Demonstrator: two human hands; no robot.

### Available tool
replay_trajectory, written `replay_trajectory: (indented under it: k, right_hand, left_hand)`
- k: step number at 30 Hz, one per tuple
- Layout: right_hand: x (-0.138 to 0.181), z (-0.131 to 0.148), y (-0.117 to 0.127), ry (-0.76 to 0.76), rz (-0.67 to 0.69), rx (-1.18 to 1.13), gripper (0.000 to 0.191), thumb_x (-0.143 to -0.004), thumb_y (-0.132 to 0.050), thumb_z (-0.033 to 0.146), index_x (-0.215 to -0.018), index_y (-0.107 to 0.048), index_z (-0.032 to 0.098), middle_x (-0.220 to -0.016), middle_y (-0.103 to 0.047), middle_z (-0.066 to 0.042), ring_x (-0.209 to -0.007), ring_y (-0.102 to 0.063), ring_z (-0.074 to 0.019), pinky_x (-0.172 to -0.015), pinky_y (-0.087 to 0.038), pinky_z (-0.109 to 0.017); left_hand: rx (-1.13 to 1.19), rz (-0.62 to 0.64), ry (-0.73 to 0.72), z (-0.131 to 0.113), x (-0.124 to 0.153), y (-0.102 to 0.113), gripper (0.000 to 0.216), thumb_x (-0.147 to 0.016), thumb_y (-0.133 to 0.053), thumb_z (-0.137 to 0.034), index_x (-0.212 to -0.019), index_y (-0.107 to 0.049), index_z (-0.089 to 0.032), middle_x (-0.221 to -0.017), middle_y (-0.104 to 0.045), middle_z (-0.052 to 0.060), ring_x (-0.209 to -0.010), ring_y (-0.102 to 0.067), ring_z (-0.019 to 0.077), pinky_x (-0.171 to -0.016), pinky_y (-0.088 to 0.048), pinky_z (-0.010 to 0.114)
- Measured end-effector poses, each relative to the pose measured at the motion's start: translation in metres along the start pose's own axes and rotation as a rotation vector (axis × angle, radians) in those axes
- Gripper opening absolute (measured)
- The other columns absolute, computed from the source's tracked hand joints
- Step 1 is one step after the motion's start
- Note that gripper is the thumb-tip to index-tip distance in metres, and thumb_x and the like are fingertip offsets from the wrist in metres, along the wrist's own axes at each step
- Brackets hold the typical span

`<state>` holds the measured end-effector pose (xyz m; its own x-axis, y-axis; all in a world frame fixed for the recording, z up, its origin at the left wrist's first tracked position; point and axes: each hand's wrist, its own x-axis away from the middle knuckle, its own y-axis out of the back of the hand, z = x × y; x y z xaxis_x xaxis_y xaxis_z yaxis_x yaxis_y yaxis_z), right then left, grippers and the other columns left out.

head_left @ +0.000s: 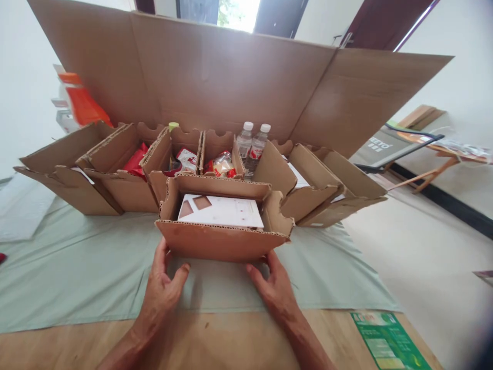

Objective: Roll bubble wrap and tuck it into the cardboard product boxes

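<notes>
Both your left hand (pixel 165 280) and right hand (pixel 272 282) sit apart at the lower corners of the cardboard box (pixel 223 244), mid-frame; whether they grip it, I cannot tell. Support both ends evenly, keeping the white package (pixel 231 211) settled inside.

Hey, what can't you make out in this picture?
All in the head view:
Left hand, right hand: some fingers, hidden by the front cardboard box.
That box's floor: covered by the white item inside.
Two bottles: lower ends, behind cardboard.
Green sheet: print too small.
</notes>
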<state>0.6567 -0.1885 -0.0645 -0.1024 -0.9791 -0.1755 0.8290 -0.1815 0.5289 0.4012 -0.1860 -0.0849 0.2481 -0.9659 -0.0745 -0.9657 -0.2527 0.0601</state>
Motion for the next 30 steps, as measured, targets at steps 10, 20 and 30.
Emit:
replay_trajectory:
  k: [10, 20, 30]
  right_hand:
    - [0.005, -0.010, 0.002, 0.044, 0.022, 0.217, 0.033, -0.087, -0.060, 0.043, -0.108, -0.068, 0.020, -0.100, -0.078, -0.010, -0.088, -0.073, -0.0272, -0.074, -0.061, -0.036]
    - [-0.040, 0.111, 0.097, 0.677, -0.061, 0.672, 0.056, -0.099, -0.039, 0.058, -0.147, -0.055, 0.034, -0.132, -0.070, -0.008, -0.132, -0.056, -0.0402, -0.114, -0.037, -0.061]
    - [-0.075, 0.139, 0.062, 0.606, 0.409, 0.767, 0.079, -0.079, -0.058, 0.084, -0.126, -0.072, 0.021, -0.121, -0.075, -0.015, -0.111, -0.068, -0.0371, -0.093, -0.056, -0.053]
  left_hand:
    - [-0.028, -0.047, 0.066, -0.003, 0.005, -0.003, 0.061, -0.086, -0.064, -0.032, -0.144, -0.045, -0.026, -0.145, -0.054, 0.011, -0.143, -0.045, 0.0321, -0.123, -0.030, 0.051]
    - [-0.039, -0.050, 0.080, 0.000, 0.004, -0.002, 0.069, -0.087, -0.063, -0.030, -0.152, -0.040, -0.023, -0.154, -0.050, 0.012, -0.146, -0.044, 0.0322, -0.123, -0.033, 0.050]
    - [0.012, -0.016, 0.095, 0.002, 0.006, -0.002, 0.074, -0.088, -0.060, -0.026, -0.157, -0.033, -0.027, -0.164, -0.040, 0.009, -0.155, -0.031, 0.0287, -0.126, -0.028, 0.047]
